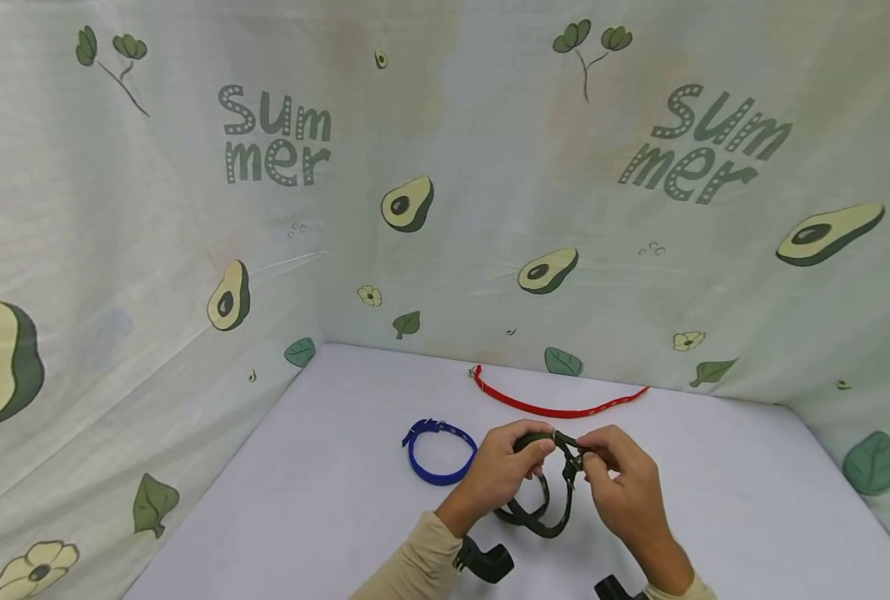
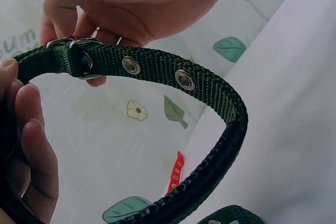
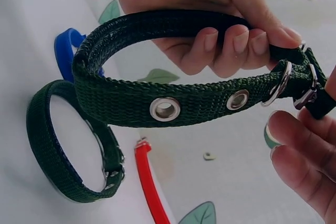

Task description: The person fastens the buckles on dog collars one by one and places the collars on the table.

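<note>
Both hands hold a dark green webbing collar (image 3: 199,102) with metal eyelets, raised above the table. My left hand (image 1: 501,458) curls its fingers around the padded band near the buckle end. At the metal buckle (image 3: 307,90), my right hand (image 1: 628,483) pinches the strap between thumb and fingers. The strap passes through the buckle and forms a loop. In the right wrist view a second dark green collar (image 3: 44,145), fastened in a ring, lies below the held one.
A blue collar (image 1: 437,478) lies buckled in a ring to the left of my hands. A red collar (image 1: 542,411) stretches out along the back of the white table (image 1: 302,500). Printed cloth (image 1: 475,167) hangs behind the table and at its sides.
</note>
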Available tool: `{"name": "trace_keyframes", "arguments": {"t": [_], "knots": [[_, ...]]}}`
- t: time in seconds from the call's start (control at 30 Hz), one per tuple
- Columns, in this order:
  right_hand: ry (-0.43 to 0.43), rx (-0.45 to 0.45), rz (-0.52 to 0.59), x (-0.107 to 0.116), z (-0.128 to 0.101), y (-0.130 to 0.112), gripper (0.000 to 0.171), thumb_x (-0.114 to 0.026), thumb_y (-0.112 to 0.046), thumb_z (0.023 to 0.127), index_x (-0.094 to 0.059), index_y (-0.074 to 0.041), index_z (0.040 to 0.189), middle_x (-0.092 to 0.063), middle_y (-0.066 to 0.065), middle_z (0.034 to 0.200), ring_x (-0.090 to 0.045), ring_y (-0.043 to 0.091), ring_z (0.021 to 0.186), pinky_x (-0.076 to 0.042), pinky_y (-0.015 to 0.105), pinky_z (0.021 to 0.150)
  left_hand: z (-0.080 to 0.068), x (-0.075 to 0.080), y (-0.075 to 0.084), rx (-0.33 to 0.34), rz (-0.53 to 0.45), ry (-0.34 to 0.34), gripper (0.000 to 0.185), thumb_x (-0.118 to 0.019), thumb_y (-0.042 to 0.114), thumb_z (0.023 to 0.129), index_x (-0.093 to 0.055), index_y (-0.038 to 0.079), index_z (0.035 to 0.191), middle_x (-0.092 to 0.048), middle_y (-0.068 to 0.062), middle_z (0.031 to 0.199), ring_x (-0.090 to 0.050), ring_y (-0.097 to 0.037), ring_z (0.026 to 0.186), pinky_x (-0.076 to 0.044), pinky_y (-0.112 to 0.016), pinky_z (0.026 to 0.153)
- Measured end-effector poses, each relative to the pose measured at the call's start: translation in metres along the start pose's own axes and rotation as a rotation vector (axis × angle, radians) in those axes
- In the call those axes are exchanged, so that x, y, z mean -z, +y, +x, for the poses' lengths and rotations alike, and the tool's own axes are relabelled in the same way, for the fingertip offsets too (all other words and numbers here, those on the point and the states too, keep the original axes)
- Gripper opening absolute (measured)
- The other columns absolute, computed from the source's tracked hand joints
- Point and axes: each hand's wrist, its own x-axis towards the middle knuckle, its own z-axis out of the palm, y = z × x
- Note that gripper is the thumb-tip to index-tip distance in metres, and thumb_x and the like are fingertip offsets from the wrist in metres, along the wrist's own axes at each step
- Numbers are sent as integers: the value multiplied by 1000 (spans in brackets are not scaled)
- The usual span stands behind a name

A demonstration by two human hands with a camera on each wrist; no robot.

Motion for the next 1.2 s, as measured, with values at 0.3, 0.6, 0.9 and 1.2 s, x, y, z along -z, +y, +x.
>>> {"name": "trace_keyframes", "arguments": {"t": [0.3, 0.6, 0.9, 1.2], "knots": [[-18, 32, -42, 2, -2, 4, 33, -56, 15, 81, -68, -14, 91, -62, -8, 86, -59, 6, 65, -49, 13, 61, 1, -2, -2, -12, 4, -13, 22, -64, 23, 100, -68, 11, 118, -61, 2, 84, -59, -5, 71, -54, -23, 67], [-17, 37, -72, 1, -4, 3, 33, -60, 13, 80, -70, -16, 92, -64, -9, 89, -59, 5, 75, -48, 12, 64, 0, -3, -5, 14, -30, -4, 21, -67, 22, 98, -70, 12, 116, -61, 3, 84, -60, -6, 69, -54, -21, 66], [-41, 101, -88, 0, -1, 3, 30, -60, 9, 79, -71, -14, 94, -64, -7, 92, -59, 6, 78, -50, 13, 63, 1, 0, -4, -23, 23, -2, 24, -68, 25, 97, -70, 10, 117, -62, 4, 83, -60, -7, 69, -53, -22, 64], [-39, 155, -88, -2, 0, 6, 32, -61, 10, 78, -72, -13, 96, -65, -7, 94, -60, 4, 80, -49, 14, 62, 2, 1, -5, -19, -49, 1, 24, -64, 26, 99, -66, 9, 117, -63, 1, 78, -63, -9, 67, -56, -26, 65]]}}
